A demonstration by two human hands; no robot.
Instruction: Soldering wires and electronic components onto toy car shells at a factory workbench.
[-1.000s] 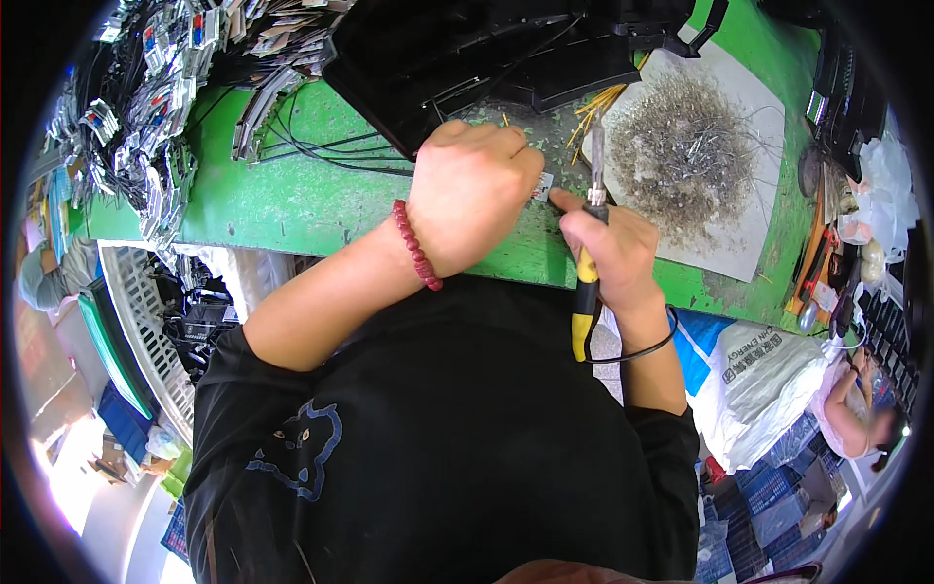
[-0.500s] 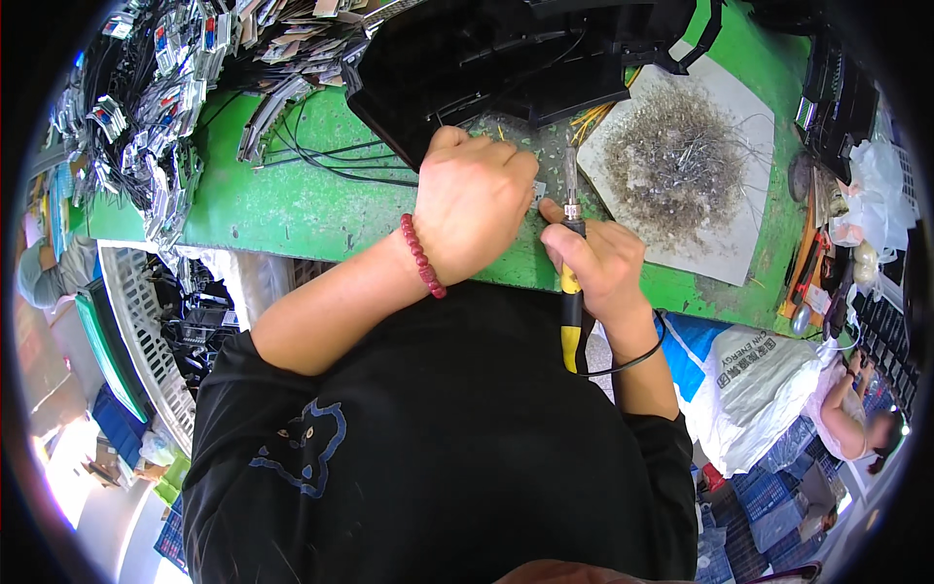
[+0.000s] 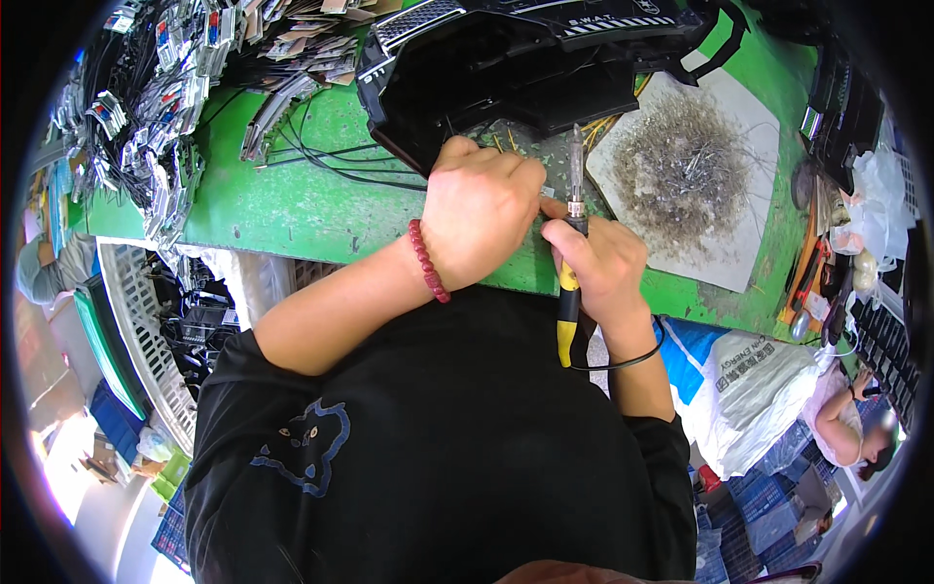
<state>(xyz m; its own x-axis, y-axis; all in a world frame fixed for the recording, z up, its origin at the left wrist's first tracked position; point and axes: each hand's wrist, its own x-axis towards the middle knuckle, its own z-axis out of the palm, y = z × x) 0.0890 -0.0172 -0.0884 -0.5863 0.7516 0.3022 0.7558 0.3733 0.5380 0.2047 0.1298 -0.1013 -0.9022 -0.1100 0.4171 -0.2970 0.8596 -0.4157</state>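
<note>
My right hand (image 3: 605,261) is closed round a soldering iron (image 3: 568,297) with a yellow and black handle. Its metal tip points away from me, in front of a black plastic shell (image 3: 516,78) like a toy car body. Close beside it, my left hand (image 3: 484,209) is curled shut at the shell's near edge, knuckles up. The fingertips are hidden, so what they hold cannot be made out. A small pale piece (image 3: 548,192) shows between the two hands. Thin black wires (image 3: 341,165) run over the green bench (image 3: 292,219) toward the left hand.
A pale board (image 3: 720,268) bears a heap of metal clippings (image 3: 686,161) on the right. Wired silvery parts (image 3: 175,127) are piled at the left. Hand tools (image 3: 806,277) line the bench's right end, by a plastic bag (image 3: 871,195). Another person (image 3: 842,423) sits far right.
The black shell has tipped and shifted slightly right, showing its grille and outer side. Both hands have moved a little to the right. The iron's tip has swung slightly.
</note>
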